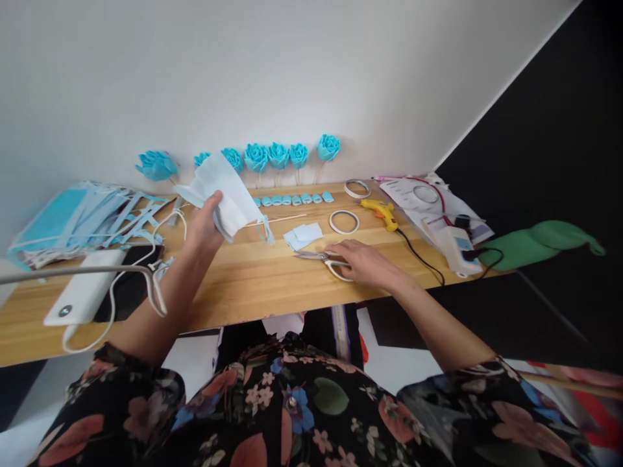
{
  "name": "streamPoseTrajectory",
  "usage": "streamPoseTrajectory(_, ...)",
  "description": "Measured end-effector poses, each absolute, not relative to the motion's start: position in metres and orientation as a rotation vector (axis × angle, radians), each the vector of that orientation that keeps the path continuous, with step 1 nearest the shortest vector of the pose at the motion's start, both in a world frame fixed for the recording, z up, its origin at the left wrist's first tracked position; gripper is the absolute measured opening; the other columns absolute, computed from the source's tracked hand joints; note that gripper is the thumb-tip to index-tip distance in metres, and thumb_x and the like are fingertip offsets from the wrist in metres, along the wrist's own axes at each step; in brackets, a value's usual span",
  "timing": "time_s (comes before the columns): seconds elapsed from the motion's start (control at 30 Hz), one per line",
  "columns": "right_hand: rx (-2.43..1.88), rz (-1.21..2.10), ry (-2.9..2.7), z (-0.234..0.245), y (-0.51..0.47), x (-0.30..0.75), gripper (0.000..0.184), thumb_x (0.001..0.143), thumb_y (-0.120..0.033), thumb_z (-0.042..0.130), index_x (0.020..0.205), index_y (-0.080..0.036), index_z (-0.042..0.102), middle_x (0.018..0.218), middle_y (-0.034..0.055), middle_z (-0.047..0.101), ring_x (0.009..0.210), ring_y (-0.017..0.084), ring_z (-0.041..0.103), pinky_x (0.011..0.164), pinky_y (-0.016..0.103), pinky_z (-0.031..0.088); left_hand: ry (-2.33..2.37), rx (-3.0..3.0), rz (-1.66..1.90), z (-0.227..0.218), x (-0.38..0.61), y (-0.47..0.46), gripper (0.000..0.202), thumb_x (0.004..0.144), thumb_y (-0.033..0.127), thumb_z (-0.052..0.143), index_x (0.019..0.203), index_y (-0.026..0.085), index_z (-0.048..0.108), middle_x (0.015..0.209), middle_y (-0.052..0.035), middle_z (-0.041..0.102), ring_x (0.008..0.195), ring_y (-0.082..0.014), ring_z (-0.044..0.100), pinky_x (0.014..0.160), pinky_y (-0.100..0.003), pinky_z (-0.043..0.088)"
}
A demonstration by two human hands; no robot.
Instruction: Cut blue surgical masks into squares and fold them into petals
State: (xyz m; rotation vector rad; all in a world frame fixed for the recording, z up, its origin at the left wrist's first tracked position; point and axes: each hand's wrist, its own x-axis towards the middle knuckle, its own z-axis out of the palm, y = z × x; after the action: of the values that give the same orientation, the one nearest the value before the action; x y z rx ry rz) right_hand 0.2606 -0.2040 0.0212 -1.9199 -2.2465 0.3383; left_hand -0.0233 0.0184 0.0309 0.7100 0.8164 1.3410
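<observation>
My left hand [203,227] is raised above the wooden table, closed around a pale face mask [231,188] whose layers hang apart. A light-blue strip dangles at the mask's lower right. On the tabletop my right hand [363,261] has its fingers curled at the white handles of a pair of scissors [317,256]. The blades point left and lie on the wood. Just beyond them are pale blue cut fabric pieces [304,236]. A thin wooden stick [285,218] lies behind these, partly covered by the mask. Farther back runs a row of small folded blue pieces [296,200].
Blue fabric flowers [279,155] on sticks stand along the wall. Rightward are a tape roll [344,222], a yellow glue gun [382,213], a power strip [460,250] and a green pouch [540,243]. Leftward lie piled masks [58,224], a white power bank [85,288] and cables.
</observation>
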Motion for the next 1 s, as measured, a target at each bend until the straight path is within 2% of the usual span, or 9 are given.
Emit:
streamPoseTrajectory(0.1, -1.881, 0.545, -2.031, 0.027, -0.211, 0.266, 0.048, 0.080, -0.020, 0.067, 0.128, -0.021, 0.064, 0.113, 0.0123, 0.070, 0.103, 0.028, 0.065, 0.092, 0.041, 0.050, 0.786, 0.768, 1.381, 0.046, -0.027, 0.025, 0.019, 0.083, 0.022, 0.072, 0.101, 0.019, 0.068, 0.109, -0.0044, 0.076, 0.112, -0.0199, 0.070, 0.101, -0.030, 0.056)
streamPoseTrajectory(0.23, -1.599, 0.994, -1.533, 0.031, -0.215, 0.251, 0.051, 0.072, -0.041, 0.080, 0.118, -0.024, 0.066, 0.102, 0.0072, 0.071, 0.090, 0.024, 0.066, 0.082, 0.038, 0.052, 0.706, 0.810, 1.445, 0.065, -0.020, 0.027, 0.023, 0.084, 0.023, 0.073, 0.106, 0.017, 0.067, 0.115, -0.0059, 0.075, 0.118, -0.0215, 0.067, 0.104, -0.032, 0.054)
streamPoseTrajectory(0.37, -1.225, 1.253, -1.294, 0.040, -0.210, 0.208, 0.054, 0.086, -0.059, 0.066, 0.126, -0.023, 0.061, 0.099, 0.0094, 0.069, 0.086, 0.021, 0.066, 0.069, 0.033, 0.048, 0.683, 0.844, 1.486, 0.078, -0.004, 0.024, 0.025, 0.084, 0.025, 0.074, 0.106, 0.017, 0.068, 0.115, -0.0067, 0.075, 0.124, -0.0234, 0.063, 0.106, -0.030, 0.052)
streamPoseTrajectory(0.5, -1.071, 1.410, -1.240, 0.043, -0.194, 0.167, 0.059, 0.080, -0.063, 0.072, 0.119, -0.019, 0.062, 0.097, 0.0087, 0.067, 0.079, 0.018, 0.064, 0.062, 0.028, 0.043, 0.596, 0.867, 1.485, 0.087, 0.007, 0.019, 0.029, 0.079, 0.025, 0.078, 0.106, 0.018, 0.069, 0.111, -0.0055, 0.076, 0.126, -0.0264, 0.063, 0.106, -0.031, 0.053)
streamPoseTrajectory(0.7, -0.964, 1.519, -1.085, 0.029, -0.167, 0.142, 0.060, 0.079, -0.065, 0.072, 0.118, -0.021, 0.061, 0.096, 0.0059, 0.065, 0.074, 0.015, 0.063, 0.061, 0.027, 0.045, 0.613, 0.899, 1.488, 0.095, 0.004, 0.011, 0.032, 0.076, 0.027, 0.081, 0.104, 0.017, 0.069, 0.110, -0.0066, 0.076, 0.126, -0.0282, 0.063, 0.107, -0.034, 0.053)
streamPoseTrajectory(1.0, -1.014, 1.401, -1.067, 0.027, -0.122, 0.132, 0.069, 0.068, -0.069, 0.078, 0.114, -0.021, 0.059, 0.093, 0.0043, 0.065, 0.070, 0.015, 0.063, 0.060, 0.028, 0.047, 0.721, 0.875, 1.428, 0.071, -0.007, 0.006, 0.035, 0.073, 0.024, 0.082, 0.105, 0.017, 0.070, 0.104, -0.0065, 0.078, 0.117, -0.0285, 0.068, 0.102, -0.037, 0.057)
